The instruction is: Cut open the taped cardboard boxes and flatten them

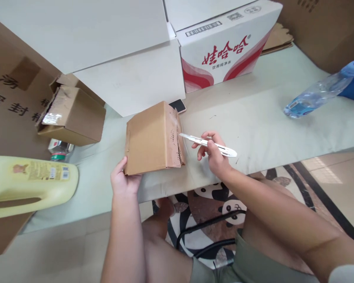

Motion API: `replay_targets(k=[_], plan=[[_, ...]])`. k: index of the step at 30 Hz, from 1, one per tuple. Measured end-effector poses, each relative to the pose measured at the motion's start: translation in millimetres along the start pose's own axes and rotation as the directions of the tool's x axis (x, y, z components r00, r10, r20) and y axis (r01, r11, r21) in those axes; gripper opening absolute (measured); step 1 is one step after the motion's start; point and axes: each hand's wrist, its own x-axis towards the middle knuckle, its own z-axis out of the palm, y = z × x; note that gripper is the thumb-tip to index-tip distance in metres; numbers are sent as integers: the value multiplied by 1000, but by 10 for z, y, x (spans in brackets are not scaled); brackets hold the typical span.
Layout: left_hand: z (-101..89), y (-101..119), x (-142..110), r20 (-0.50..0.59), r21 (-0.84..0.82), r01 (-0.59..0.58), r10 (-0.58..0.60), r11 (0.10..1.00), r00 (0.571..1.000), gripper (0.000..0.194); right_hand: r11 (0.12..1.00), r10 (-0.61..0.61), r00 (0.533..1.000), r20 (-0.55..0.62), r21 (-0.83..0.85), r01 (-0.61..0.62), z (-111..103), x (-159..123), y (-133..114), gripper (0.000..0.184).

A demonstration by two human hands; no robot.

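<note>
Two hands are being counted: left hand (125, 180) at eight o'clock, right hand (218, 159) at four. At least two small cardboard boxes are being seen, held box (146, 139) and taped box (87, 118), both toward nine. Two clear bottles are being tallied: green-capped bottle (59, 149) at nine, blue-capped bottle (320, 95) past two. One utility knife (202, 141) is being counted at three, one water carton (224, 59) at one.

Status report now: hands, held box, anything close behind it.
Left hand grips cardboard box at near-left corner. Right hand holds white cutter, tip by box's ragged edge, contact unclear. Dark-faced device close behind box.
</note>
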Motion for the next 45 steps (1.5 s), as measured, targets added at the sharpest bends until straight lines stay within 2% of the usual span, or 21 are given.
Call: replay_targets(k=[2,4,6,8,10,12,14,16,18,20,23,25,27,29,33,35,37,40,43,45], plan=[[10,5,-11,-8,-6,2,-2,1000,1000,16,991,-65,997,-43,-118,59,-34,1,-26,31],[15,7,-17,-5,-5,3,-3,1000,1000,16,938,-106,992,-63,-337,79,-70,12,-39,26],[18,8,-19,-2,1,8,-8,1000,1000,16,804,-140,989,-42,-588,89,-100,27,-30,25],[17,7,-12,-4,7,9,-9,1000,1000,15,625,-129,991,19,-775,96,-118,41,3,27],[6,1,5,-1,12,1,-1,1000,1000,14,474,-38,994,102,-874,108,-128,52,51,31],[-18,-12,33,18,23,-27,27,999,999,12,365,82,981,174,-922,133,-139,64,103,37],[-50,-27,61,58,49,-72,69,996,996,11,300,137,967,214,-940,166,-153,77,148,46],[-79,-41,77,104,75,-124,116,989,988,14,272,142,964,224,-945,179,-161,88,173,51],[-91,-48,74,132,94,-148,135,984,982,18,284,143,967,213,-944,166,-156,93,176,52],[-85,-47,54,138,101,-153,138,983,981,20,361,129,966,224,-918,165,-144,90,164,51],[-56,-41,13,167,65,-160,148,985,975,22,545,36,934,357,-790,281,-138,77,145,47],[-33,-40,-11,202,11,-174,168,985,965,22,604,-22,885,465,-699,382,-148,65,140,44],[-14,-43,-32,229,-35,-196,199,980,953,24,599,-38,851,523,-670,438,-162,52,141,42],[-1,-48,-51,241,-47,-218,223,975,944,29,543,-11,845,534,-707,453,-166,38,143,43],[8,-72,-80,266,-10,-214,209,977,941,38,347,130,836,533,-814,466,-138,10,153,66],[6,-101,-80,278,11,-234,221,972,935,39,318,164,832,530,-827,464,-119,-2,165,79],[-3,-143,-61,268,45,-280,258,959,928,38,351,140,844,518,-823,447,-110,-9,178,86],[-33,-214,-4,216,109,-325,297,939,930,36,468,63,861,504,-777,421,-111,-13,191,87],[-69,-267,44,169,144,-341,316,929,934,37,593,-11,869,494,-697,403,-104,-14,183,77],[-84,-281,53,174,151,-354,328,923,928,36,631,-45,889,455,-677,379,-87,-14,165,67]])
